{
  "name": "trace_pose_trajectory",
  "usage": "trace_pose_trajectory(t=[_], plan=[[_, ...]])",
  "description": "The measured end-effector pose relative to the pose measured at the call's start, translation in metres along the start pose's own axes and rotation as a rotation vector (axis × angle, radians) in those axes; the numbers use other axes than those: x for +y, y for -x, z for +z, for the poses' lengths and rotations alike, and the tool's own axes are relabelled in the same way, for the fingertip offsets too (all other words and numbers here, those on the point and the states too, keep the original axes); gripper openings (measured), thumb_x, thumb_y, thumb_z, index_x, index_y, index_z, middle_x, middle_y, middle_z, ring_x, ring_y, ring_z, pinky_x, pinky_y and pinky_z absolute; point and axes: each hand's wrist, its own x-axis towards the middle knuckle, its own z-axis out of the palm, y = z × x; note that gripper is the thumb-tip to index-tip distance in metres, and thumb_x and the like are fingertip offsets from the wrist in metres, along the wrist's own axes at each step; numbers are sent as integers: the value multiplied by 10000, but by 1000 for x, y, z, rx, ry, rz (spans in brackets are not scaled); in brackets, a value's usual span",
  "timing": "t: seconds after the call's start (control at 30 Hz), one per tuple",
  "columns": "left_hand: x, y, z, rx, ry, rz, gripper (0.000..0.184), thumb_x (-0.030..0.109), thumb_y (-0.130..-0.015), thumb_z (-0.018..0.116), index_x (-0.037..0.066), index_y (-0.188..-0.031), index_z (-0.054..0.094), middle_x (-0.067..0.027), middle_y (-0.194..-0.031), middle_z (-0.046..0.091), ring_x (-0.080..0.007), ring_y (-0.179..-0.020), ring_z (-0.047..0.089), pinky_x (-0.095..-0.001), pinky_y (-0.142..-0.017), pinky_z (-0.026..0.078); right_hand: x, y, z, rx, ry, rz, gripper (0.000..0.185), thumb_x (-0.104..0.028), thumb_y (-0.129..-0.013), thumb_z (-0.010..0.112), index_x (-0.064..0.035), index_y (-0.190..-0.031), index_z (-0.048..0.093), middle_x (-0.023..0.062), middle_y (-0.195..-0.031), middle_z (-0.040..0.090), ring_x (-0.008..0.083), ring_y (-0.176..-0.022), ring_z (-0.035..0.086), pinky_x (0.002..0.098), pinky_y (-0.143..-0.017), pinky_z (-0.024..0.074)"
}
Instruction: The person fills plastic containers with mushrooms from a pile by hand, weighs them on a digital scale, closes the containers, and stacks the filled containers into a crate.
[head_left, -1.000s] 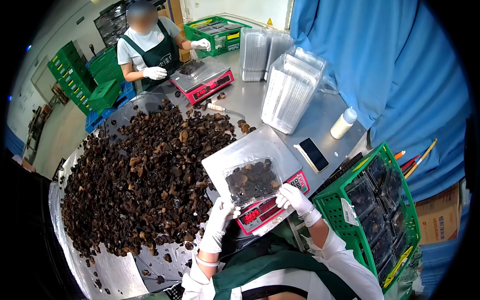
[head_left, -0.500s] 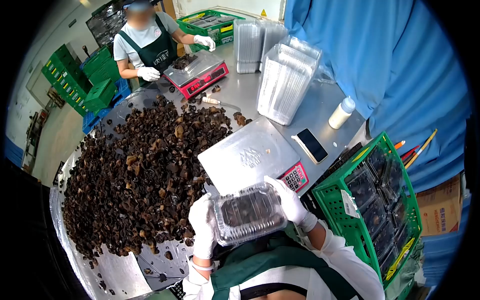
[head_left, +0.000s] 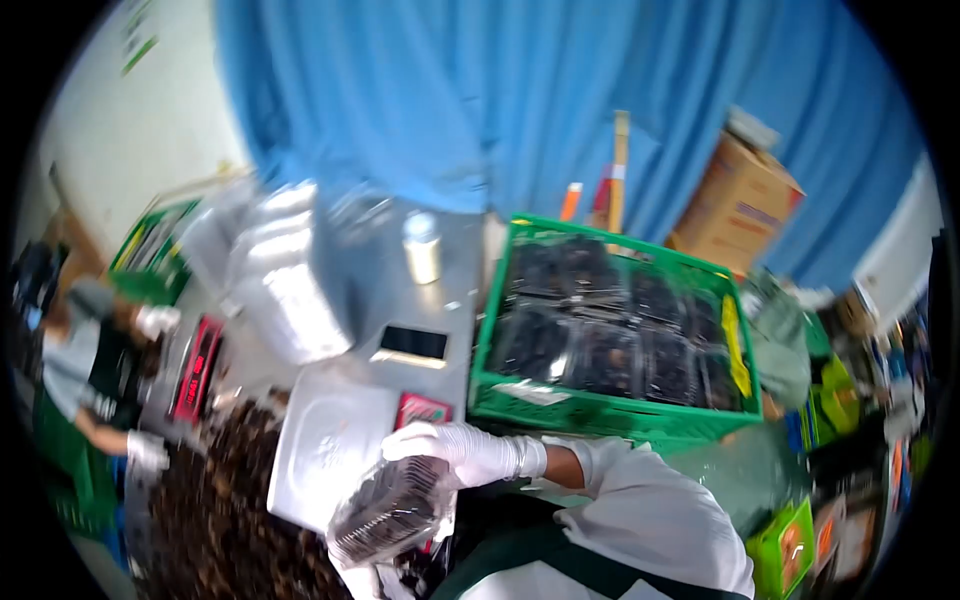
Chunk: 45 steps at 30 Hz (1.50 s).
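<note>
A clear plastic clamshell box point(head_left: 385, 515) with dark pieces inside is tilted in front of me. My right hand point(head_left: 440, 447), in a white glove, is closed over its upper right edge. My left hand point(head_left: 358, 578), also gloved, grips its lower left side, its fingers partly hidden by the box. Just behind the box lies a scale with a pale metal plate point(head_left: 325, 440) and a red keypad point(head_left: 423, 410). Left of the scale spreads a pile of dark, dried wood ear mushrooms point(head_left: 235, 510), blurred by motion.
A green crate point(head_left: 610, 408) of filled boxes stands right of the scale. Beyond the scale are a phone point(head_left: 413, 345), a bottle point(head_left: 422, 250) and stacked clear trays point(head_left: 285, 275). A co-worker point(head_left: 90, 350) stands at left by a red scale point(head_left: 197, 370).
My view has swung right toward the green crate. The box, held level in both hands before, is now tilted, and my right hand has moved over its top edge.
</note>
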Motion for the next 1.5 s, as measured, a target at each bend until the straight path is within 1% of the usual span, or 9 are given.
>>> trace_pose_trajectory(t=[0.2,0.5,0.73,0.87,1.0,1.13,1.17,1.33,1.5], plan=[[5,-23,27,-117,-679,19,351,147,-922,578,8,-1242,541,-129,-1104,616,-211,-991,574,-325,-889,460,-93,49,-156,470,934,262,631,-250,-660,818,-72,-1217,581,131,-1218,585,288,-1079,600,365,-916,493],[-35,-33,14,-186,-477,-224,302,213,-968,526,6,-1184,570,-110,-1138,599,-194,-1037,553,-310,-933,436,-118,163,-298,1010,856,875,620,-259,-703,798,-48,-1231,551,139,-1118,648,204,-1068,601,324,-925,467],[-44,-19,9,-124,-485,-439,311,315,-962,542,85,-1152,632,-58,-892,674,-121,-788,611,-260,-655,489,6,201,-308,413,1404,1466,640,-335,-698,757,-72,-1246,558,198,-1247,560,320,-1131,553,395,-955,444],[-83,-12,-14,-34,-455,-322,259,281,-960,552,98,-1113,655,-41,-846,677,-117,-681,591,-251,-582,478,19,55,-288,495,1256,494,362,-305,-791,685,-47,-1043,650,134,-1072,642,319,-1000,603,385,-868,483],[-18,11,29,6,-718,-188,294,251,-954,526,102,-1185,629,-104,-1072,648,-230,-928,604,-326,-801,487,65,-101,-218,306,792,9,271,-301,-845,642,-55,-953,678,106,-951,669,292,-909,634,374,-803,496],[-41,37,15,121,-1087,135,288,258,-945,530,112,-1170,636,-128,-1075,623,-232,-916,594,-335,-773,478,138,-216,-132,178,1079,-114,365,-405,-876,556,-72,-970,673,122,-1117,613,291,-1073,558,482,-931,404],[16,40,48,202,-731,-382,263,223,-936,548,92,-1146,637,-118,-1105,612,-234,-938,590,-338,-795,479,153,-229,-116,123,1122,-105,345,-393,-872,551,-80,-934,682,115,-1067,627,282,-1047,565,498,-918,395],[-43,98,9,409,-661,94,237,142,-946,524,41,-1142,611,-127,-1129,624,-246,-1107,546,-341,-997,405,172,-261,-81,-40,1070,28,232,-303,-821,565,-104,-832,683,90,-898,673,252,-969,612,530,-942,361],[-45,134,26,656,-325,-172,256,146,-936,556,12,-1148,607,-108,-1105,641,-203,-1045,581,-315,-954,433,159,-267,-94,160,902,-28,200,-268,-704,669,-70,-727,677,133,-746,661,317,-694,644,382,-632,504]])
